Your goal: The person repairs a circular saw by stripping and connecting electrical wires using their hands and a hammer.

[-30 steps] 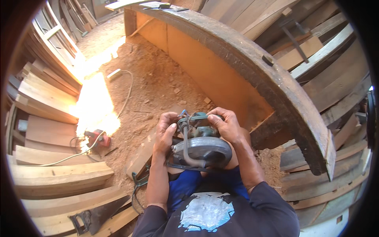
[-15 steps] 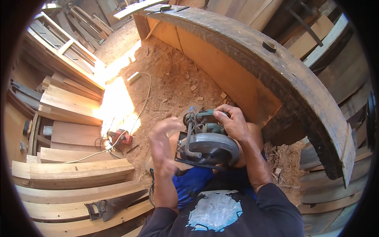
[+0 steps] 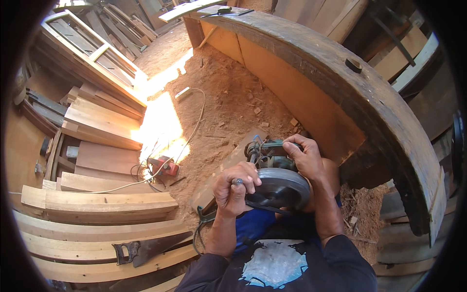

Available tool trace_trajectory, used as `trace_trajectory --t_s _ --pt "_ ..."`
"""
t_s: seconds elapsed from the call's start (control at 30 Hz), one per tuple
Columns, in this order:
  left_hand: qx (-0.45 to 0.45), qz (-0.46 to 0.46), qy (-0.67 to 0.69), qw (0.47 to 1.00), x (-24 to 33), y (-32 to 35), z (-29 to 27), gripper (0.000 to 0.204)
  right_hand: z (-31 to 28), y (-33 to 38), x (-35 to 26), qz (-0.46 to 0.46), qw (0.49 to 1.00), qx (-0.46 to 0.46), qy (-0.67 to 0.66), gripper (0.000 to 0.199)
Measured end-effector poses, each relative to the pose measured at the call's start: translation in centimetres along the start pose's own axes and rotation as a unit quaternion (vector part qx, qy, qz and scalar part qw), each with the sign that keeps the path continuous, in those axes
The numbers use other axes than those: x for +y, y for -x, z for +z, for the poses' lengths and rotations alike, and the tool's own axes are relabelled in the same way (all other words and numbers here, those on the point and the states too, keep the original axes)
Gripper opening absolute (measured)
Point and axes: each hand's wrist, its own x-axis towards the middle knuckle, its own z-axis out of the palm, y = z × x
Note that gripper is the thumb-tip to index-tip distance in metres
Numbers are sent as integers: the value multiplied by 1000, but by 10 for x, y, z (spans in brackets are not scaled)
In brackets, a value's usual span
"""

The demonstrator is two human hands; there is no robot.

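A circular saw [image 3: 279, 187] with a round grey blade guard and green body rests at my lap, blade side toward me. My right hand [image 3: 306, 158] is closed, thumb and fingers pinching the green upper part at the saw's far side. My left hand [image 3: 236, 187] is wrapped round a metal rod, whose round end pokes out between the fingers beside the guard. The rod looks like the saw's bent bar, but the hand hides most of it. Near my left wrist lies a green grip [image 3: 207, 216] with a dark cord. A wooden board [image 3: 204, 192] sits beneath the saw.
Stacked timber [image 3: 107, 204] lines the left, with a handsaw [image 3: 151, 249] on top. A red power tool [image 3: 165, 166] and a pale cable [image 3: 197, 124] lie on the sawdust floor. A large curved wooden piece [image 3: 384, 112] arcs along the right. A wooden frame [image 3: 99, 52] leans far left.
My left hand, blurred and apart from the saw before, has moved right and closed round the metal rod. My right hand keeps its hold. The whole view has shifted slightly.
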Motion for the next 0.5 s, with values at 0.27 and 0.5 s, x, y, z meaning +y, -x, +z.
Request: trace_trajectory --t_s 0.27,0.5 --pt "9 -11 9 1000 1 2 -5 28 0 0 2 8 1000 -4 -8 19" --pt "25 -29 44 998 -5 8 -12 26 2 5 1 12 999 -8 -29 18"
